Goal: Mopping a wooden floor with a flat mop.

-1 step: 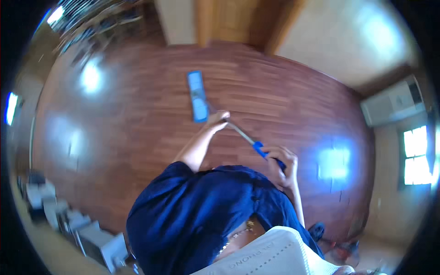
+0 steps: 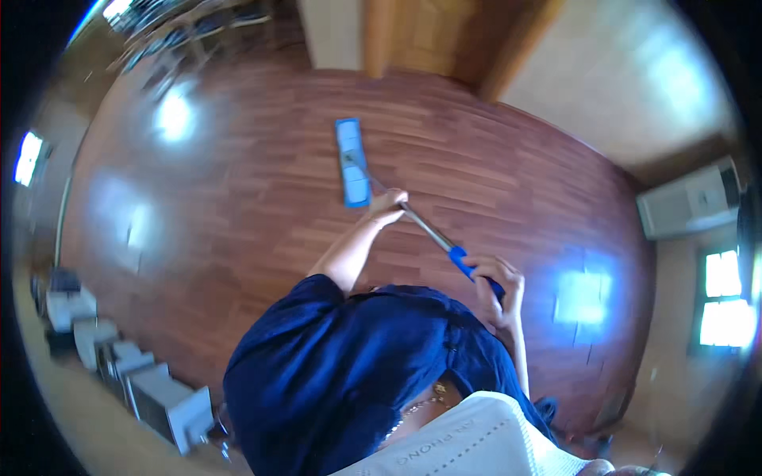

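A flat mop lies across the view in front of me, its blue mop head [image 2: 355, 181] on the wooden floor [image 2: 262, 190]. From the head, a thin metal pole [image 2: 429, 228] slants back toward my right side and ends in a blue handle grip [image 2: 463, 260]. My left hand [image 2: 388, 206] is closed around the pole a short way above the mop head. Higher up, my right hand [image 2: 502, 289] wraps around the blue grip, close to my body. Both arms are bent, the left one stretched further forward.
A wooden door [image 2: 440, 36] in its frame stands at the far side. Along the right wall are a white boxy appliance [image 2: 689, 198] and a window [image 2: 724, 297]. Several white and grey boxy items [image 2: 163, 404] line the lower left. A rack [image 2: 194, 32] stands at the far left.
The whole view has turned slightly, so the room sits further right in the picture. Both hands keep their hold on the mop, which has shifted only a little.
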### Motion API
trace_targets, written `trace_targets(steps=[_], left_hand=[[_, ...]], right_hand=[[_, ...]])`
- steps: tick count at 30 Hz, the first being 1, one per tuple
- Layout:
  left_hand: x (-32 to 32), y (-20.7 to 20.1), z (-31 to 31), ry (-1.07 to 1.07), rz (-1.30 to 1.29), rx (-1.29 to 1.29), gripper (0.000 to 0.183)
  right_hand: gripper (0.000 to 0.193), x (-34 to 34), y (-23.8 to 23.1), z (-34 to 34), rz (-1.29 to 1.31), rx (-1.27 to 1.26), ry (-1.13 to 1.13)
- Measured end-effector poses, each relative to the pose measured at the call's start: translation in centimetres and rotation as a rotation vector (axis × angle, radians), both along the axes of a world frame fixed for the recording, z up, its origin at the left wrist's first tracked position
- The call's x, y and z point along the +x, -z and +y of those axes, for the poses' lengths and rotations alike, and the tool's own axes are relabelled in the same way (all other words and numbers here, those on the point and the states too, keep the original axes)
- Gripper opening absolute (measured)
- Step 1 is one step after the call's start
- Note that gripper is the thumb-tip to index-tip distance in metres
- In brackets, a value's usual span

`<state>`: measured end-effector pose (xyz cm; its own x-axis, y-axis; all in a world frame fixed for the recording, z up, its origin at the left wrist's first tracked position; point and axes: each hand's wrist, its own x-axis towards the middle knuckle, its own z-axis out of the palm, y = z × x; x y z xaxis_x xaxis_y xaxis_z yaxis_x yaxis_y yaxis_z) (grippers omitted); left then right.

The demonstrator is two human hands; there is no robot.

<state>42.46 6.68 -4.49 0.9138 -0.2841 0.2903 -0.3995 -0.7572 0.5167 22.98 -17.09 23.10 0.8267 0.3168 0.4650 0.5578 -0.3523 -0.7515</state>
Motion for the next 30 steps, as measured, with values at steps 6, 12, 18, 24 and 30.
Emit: trace_targets(steps=[6,12,18,24,30], left_hand=[[-13.5,5.2,10.5,-0.569,0.078,-0.139,0.021],[-23.7,6.1,15.6,-0.816,0.061,-0.087,0.024],[-31.8,6.9,18.3,-1.054,0.144,-0.277,0.017],[-40.3,9.9,17.8,-1.169,0.088,-0.444,0.015],[-42.2,7.8,9.9,-1.302,0.029,-0.248,0.028]], right_hand=[[0.011,0.6,1.4,4.4,0.191,-0.018,-0.462],[0.016,0.5,2.6,8.4,0.214,0.000,-0.758],[0.016,-0.5,5.2,12.5,0.407,0.070,-1.271],[0.017,-3.9,6.9,13.5,0.469,0.032,-1.434],[0.016,-4.7,4.6,7.6,0.478,-0.006,-1.411]])
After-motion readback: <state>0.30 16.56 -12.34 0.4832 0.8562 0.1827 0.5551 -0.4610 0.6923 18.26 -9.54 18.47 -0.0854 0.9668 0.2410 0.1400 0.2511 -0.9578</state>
